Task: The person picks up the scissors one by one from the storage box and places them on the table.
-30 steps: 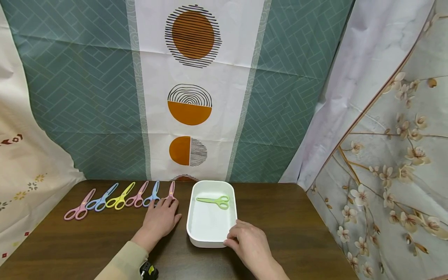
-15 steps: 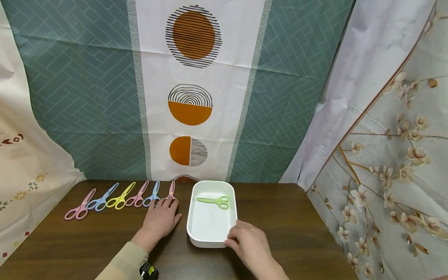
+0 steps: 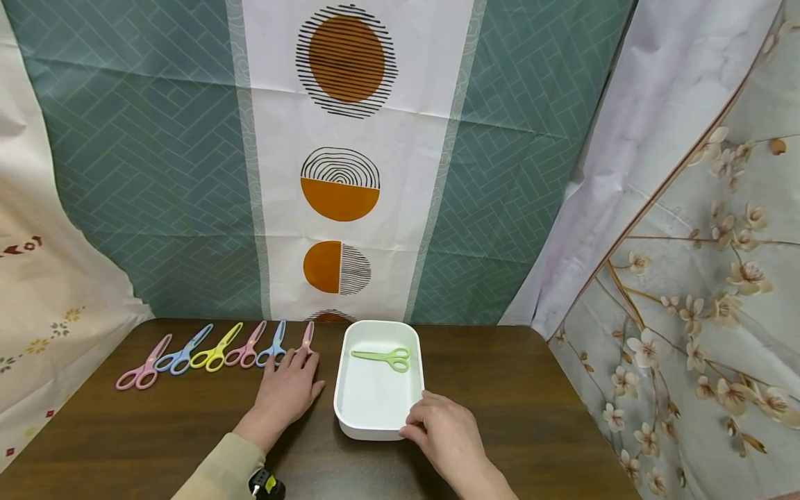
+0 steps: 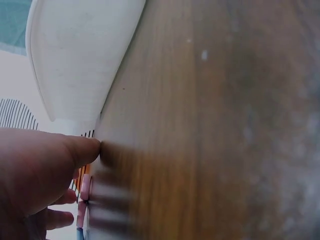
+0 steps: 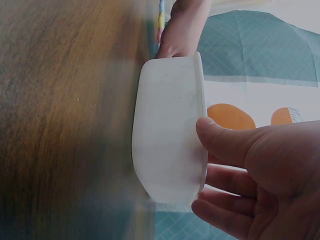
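My left hand (image 3: 287, 390) lies over the handles of a pair of pink scissors (image 3: 307, 337), its fingers extended and touching them. Beside it, a pair of blue scissors (image 3: 277, 342) is partly covered by the fingertips. In the left wrist view the thumb points straight along the table near the pink handles (image 4: 82, 210). With my right hand (image 3: 446, 434) I hold the near right corner of a white tray (image 3: 375, 406), thumb and fingers at its rim, as the right wrist view also shows. Inside the tray's far part lies a pair of green scissors (image 3: 389, 357).
Leftward along the table's back edge are more scissors: pink (image 3: 248, 347), yellow (image 3: 219, 349), blue (image 3: 185, 353) and another pink pair (image 3: 145, 367). A patterned cloth (image 3: 337, 305) hangs behind the brown wooden table (image 3: 512, 396). A floral curtain (image 3: 687, 347) hangs on the right.
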`<state>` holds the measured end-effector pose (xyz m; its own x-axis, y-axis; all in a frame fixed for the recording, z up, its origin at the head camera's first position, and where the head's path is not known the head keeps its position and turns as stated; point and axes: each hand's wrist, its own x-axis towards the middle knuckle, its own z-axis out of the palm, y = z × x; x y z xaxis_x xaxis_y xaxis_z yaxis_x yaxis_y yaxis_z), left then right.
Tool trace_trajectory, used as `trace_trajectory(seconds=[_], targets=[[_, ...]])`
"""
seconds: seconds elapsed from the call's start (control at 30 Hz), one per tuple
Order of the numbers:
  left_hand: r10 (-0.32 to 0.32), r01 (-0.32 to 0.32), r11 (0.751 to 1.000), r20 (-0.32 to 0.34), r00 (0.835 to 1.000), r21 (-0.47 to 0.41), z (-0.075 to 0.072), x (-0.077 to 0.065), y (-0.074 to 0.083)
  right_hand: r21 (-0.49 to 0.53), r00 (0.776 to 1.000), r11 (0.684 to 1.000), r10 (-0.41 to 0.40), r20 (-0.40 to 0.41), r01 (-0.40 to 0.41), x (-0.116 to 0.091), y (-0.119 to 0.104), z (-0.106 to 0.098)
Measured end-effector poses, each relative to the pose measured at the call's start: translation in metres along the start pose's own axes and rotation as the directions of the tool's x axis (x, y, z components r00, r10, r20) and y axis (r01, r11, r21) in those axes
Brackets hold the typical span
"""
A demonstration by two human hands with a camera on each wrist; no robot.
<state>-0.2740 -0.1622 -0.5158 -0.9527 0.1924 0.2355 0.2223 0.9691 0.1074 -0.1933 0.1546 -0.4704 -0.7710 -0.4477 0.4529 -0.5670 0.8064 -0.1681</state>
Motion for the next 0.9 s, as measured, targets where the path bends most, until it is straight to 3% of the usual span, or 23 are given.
trace_trajectory(seconds=[0.4,0.9], targets=[[-0.002,0.002,1.000,-0.006,1.000,-0.029,-0.005,-0.007,0.002,0.001,1.000,1.000,0.003,-0.001,-0.003,0.000,-0.001,0.000],[-0.006,0.000,0.998,-0.104,0.995,-0.055,-0.025,-0.018,0.017,0.003,1.000,1.000,0.009,0.004,-0.009,0.000,-0.002,-0.001]])
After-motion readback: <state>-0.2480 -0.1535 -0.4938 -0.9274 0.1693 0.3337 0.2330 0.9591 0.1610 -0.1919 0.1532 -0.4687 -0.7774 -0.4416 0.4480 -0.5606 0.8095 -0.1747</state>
